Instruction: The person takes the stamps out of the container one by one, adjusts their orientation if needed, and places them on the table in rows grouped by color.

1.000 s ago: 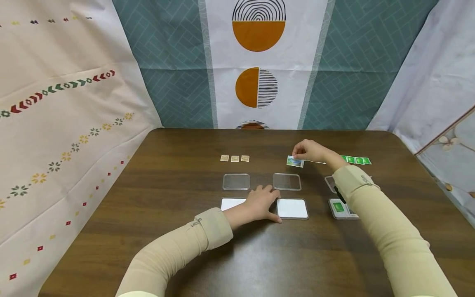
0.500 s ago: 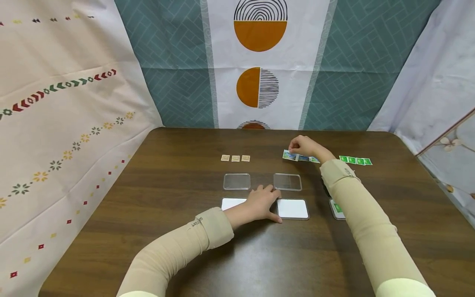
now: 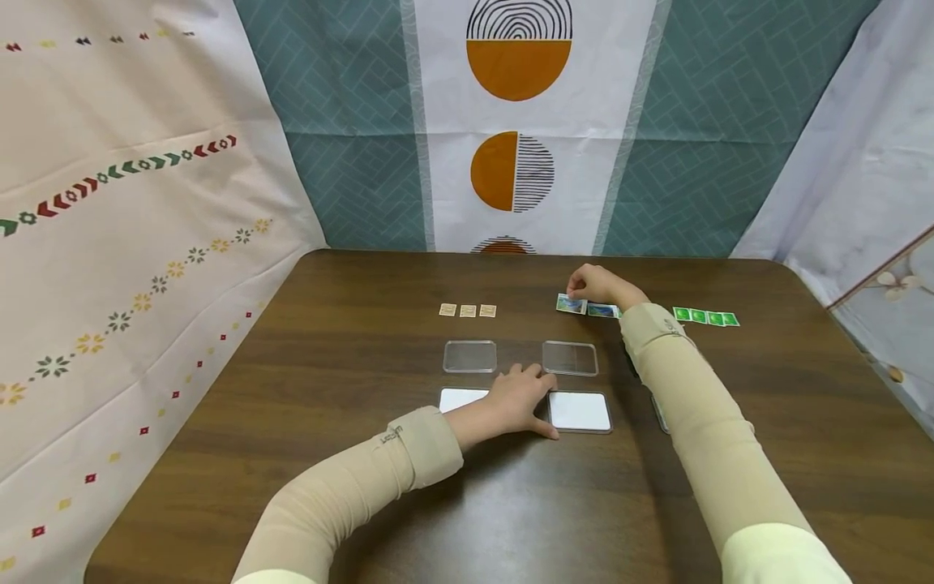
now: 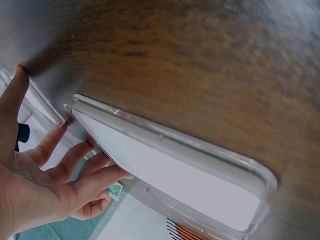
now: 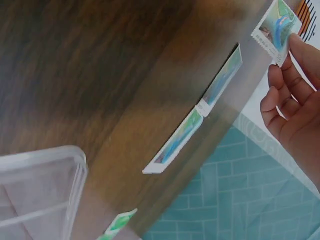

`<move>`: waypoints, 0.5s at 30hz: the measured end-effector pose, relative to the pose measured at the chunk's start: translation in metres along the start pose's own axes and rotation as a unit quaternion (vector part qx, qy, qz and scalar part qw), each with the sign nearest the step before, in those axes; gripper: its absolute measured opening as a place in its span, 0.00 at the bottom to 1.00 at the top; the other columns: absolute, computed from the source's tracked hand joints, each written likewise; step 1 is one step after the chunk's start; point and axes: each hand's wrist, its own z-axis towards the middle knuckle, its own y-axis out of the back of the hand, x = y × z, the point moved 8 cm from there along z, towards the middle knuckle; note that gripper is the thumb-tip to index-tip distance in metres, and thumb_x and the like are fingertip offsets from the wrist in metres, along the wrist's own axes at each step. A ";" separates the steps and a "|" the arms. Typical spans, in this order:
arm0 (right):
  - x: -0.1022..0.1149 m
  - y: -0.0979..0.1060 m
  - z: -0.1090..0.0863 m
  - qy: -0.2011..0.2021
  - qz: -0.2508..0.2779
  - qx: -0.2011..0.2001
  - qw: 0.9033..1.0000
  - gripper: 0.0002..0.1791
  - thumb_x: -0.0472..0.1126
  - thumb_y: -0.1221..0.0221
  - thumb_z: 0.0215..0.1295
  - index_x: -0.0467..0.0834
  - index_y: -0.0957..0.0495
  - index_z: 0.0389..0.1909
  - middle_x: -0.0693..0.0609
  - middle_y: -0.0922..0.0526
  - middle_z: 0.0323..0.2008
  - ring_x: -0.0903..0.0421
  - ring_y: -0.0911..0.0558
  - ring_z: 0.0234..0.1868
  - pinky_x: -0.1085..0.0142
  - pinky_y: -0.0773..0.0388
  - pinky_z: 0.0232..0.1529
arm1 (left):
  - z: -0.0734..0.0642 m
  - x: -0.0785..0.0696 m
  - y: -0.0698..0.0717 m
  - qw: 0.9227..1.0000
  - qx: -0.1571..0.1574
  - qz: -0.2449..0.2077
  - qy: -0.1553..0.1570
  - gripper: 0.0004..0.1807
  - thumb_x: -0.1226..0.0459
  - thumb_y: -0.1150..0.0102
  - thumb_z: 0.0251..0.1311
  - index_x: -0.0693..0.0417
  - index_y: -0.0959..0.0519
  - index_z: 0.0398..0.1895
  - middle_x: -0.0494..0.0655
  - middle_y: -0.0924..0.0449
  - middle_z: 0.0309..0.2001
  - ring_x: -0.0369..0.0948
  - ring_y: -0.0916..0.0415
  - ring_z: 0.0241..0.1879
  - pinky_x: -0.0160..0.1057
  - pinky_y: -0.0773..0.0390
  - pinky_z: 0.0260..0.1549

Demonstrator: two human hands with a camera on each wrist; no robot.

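Blue-green landscape stamp [image 5: 276, 29] pinched at edge by right hand [image 3: 594, 284], left of 2 similar stamps [image 5: 176, 144]. Edge-only grip: slip or crease possible. Left hand [image 3: 514, 402] spread, gripping nothing, between 2 white-lined cases [image 3: 580, 411]; sideways nudge could shift either.

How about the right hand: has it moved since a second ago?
Yes. In the head view, the right hand, pinching a picture stamp, has shifted slightly leftward, closer to the row of three small tan pieces.
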 end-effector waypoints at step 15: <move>-0.008 -0.010 0.007 -0.039 -0.034 -0.054 0.997 0.05 0.31 0.44 0.63 0.34 0.23 0.28 0.41 0.20 0.30 0.48 0.25 0.31 0.54 0.27 0.41 | 0.000 0.000 0.001 1.000 0.002 0.003 0.000 0.36 0.38 0.32 0.39 0.44 0.27 0.51 0.46 0.26 0.51 0.46 0.28 0.44 0.44 0.25 0.37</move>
